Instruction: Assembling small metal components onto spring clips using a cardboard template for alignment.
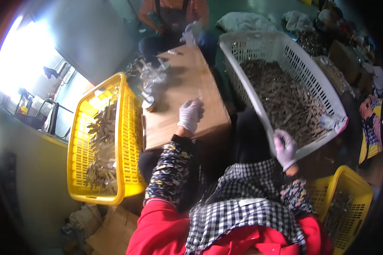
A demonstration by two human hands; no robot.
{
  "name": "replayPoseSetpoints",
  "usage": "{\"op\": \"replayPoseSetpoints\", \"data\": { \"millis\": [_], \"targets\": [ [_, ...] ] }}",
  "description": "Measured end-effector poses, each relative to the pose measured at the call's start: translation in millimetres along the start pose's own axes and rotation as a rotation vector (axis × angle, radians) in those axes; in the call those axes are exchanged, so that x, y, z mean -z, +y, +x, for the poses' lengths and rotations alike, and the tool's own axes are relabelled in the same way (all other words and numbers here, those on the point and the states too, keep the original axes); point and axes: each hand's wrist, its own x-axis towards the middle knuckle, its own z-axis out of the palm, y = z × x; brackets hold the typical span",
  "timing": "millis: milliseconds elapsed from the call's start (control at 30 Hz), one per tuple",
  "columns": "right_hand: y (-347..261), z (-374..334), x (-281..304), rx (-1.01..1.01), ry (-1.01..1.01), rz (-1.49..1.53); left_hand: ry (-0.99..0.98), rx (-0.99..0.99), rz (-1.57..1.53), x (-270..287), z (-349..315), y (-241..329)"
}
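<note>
My left hand (191, 115), in a white glove, is closed above a cardboard-topped surface (183, 85). A small, thin, pale piece (200, 94) stands up from its fingers, too blurred to name. My right hand (285, 149), gloved too, has its fingers curled beside the near left rim of a white plastic basket (259, 111). Whatever those fingers hold, if anything, is hidden. Many flat brownish metal pieces (285, 100) fill the bottom of that basket. Several metal parts with round bases and upright stems (151, 83) stand along the cardboard's left edge.
A yellow basket (122, 140) of similar metal pieces stands on the left. Another yellow basket (340, 178) sits at lower right. Across the cardboard sits another person (174, 19) with a gloved hand (192, 33). White sacks (247, 22) and heaped parts lie behind.
</note>
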Motion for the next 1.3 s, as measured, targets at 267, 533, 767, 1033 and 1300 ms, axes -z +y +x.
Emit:
{"op": "replayPoseSetpoints", "data": {
  "millis": [267, 533, 767, 1033, 1300],
  "targets": [
    [15.2, -7.7, -5.2, 0.132, 0.046, -0.184, 0.07, 0.134, -0.051, -25.4, -81.7, -80.5],
    [32.9, 52.4, 34.5, 0.013, -0.394, 0.01, 0.095, 0.081, 0.028, -33.0, -65.6, -99.2],
    [133.7, 206.6, 80.3, -0.721, 0.043, 0.141, 0.192, -0.073, 0.176, -37.6, -66.7, -111.4],
    [231.1, 236.7, 2.9, -0.441, -0.264, -0.889, 0.227, -0.059, 0.359, -42.4, -71.9, -98.1],
    [240.0, 217.2, -58.9, -0.291, -0.614, -1.106, 0.239, -0.065, 0.317, -37.8, -78.0, -108.0]
  ]
}}
